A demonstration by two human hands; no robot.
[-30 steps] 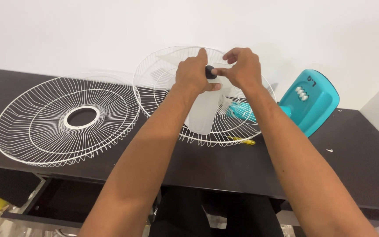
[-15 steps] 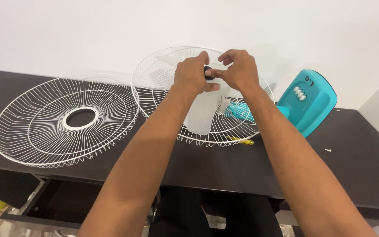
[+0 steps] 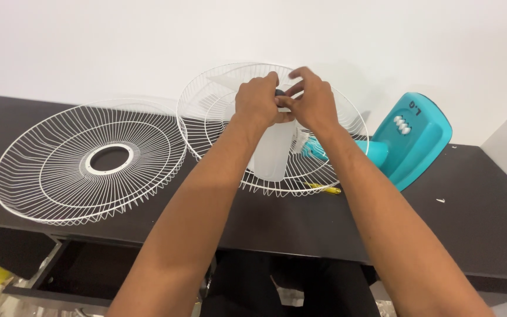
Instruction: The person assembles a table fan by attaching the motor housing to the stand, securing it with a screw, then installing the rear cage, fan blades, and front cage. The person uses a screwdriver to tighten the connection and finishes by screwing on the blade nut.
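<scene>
A white wire fan guard (image 3: 218,103) stands tilted on the dark table, still fixed to a teal fan body (image 3: 412,138) lying behind it. A translucent white fan blade (image 3: 271,155) sits inside that guard. My left hand (image 3: 258,101) grips the blade's hub. My right hand (image 3: 309,103) pinches the small black cap (image 3: 279,93) at the hub centre, mostly hidden by my fingers. Both hands touch each other over the hub.
A second white wire guard (image 3: 89,161) with a round centre hole lies flat on the table's left. A yellow-handled screwdriver (image 3: 324,188) lies under the tilted guard. An open drawer (image 3: 60,276) juts out below left. A white wall stands behind the black table (image 3: 476,229).
My right hand has closed in over the black cap and turned, so its fingers now cover most of it. The left hand holds its place on the hub.
</scene>
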